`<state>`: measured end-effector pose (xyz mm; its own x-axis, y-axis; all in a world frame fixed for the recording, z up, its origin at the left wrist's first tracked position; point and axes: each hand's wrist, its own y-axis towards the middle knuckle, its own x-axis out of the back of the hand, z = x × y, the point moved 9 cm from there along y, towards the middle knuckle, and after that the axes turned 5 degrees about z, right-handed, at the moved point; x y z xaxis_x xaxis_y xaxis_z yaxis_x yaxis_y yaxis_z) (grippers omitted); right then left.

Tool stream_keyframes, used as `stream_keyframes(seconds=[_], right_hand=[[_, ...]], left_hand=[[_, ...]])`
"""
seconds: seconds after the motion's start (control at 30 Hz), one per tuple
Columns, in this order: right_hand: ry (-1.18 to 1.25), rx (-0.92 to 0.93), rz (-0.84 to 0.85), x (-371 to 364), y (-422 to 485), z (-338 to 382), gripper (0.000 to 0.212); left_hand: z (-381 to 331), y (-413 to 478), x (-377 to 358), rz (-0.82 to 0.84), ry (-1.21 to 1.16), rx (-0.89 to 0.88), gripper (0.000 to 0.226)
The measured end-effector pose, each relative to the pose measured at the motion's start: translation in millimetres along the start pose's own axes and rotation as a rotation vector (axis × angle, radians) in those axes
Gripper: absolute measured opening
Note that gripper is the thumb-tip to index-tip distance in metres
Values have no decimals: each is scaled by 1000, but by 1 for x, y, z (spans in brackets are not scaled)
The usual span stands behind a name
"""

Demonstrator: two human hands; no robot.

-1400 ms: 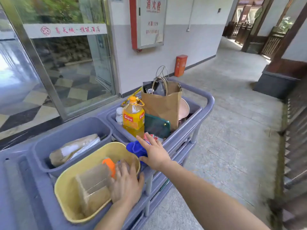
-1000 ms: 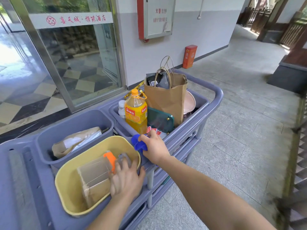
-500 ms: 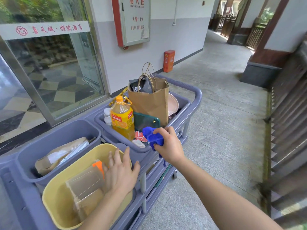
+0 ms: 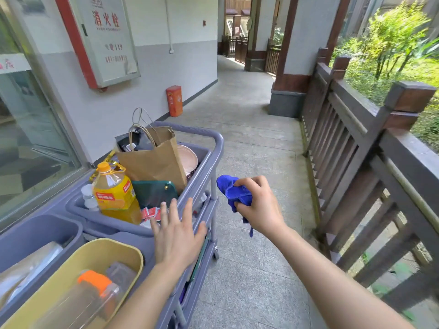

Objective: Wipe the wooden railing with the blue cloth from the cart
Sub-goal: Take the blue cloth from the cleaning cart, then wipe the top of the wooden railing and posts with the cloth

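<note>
My right hand (image 4: 260,208) grips the bunched blue cloth (image 4: 231,192) in the air, just right of the grey cart (image 4: 215,148) and clear of it. A strip of the cloth hangs below my fist. My left hand (image 4: 177,236) hovers flat with fingers spread over the cart's near right edge, holding nothing. The dark wooden railing (image 4: 361,129) runs along the right side of the walkway, about an arm's length right of the cloth.
The cart carries a yellow tub (image 4: 78,264) with a clear jar, a cooking oil bottle (image 4: 114,193), a brown paper bag (image 4: 154,160) and a green case. Stone floor stretches ahead between cart and railing. A glass door and wall stand left.
My right hand lifted the blue cloth out of the cart and carried it right, past the cart's edge. My left hand left the jar in the yellow tub and opened. The view turned right toward the railing.
</note>
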<state>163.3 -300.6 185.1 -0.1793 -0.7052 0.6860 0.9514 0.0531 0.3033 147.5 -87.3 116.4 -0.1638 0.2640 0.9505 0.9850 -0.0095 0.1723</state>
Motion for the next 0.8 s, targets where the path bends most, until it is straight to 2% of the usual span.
stream_keyframes(seconds=[0.13, 0.37, 0.57, 0.8], right_hand=[[-16, -58, -71, 53, -18, -32, 42], [-94, -207, -224, 164, -72, -117, 42], [-279, -335, -336, 264, -125, -186, 43], [-417, -462, -484, 342, -190, -224, 45]], left_hand=[[-59, 9, -6, 20, -6, -96, 70], [-200, 22, -23, 28, -69, -282, 79], [-332, 22, -48, 55, -154, -464, 76], [-461, 2, -73, 140, -225, -714, 77]])
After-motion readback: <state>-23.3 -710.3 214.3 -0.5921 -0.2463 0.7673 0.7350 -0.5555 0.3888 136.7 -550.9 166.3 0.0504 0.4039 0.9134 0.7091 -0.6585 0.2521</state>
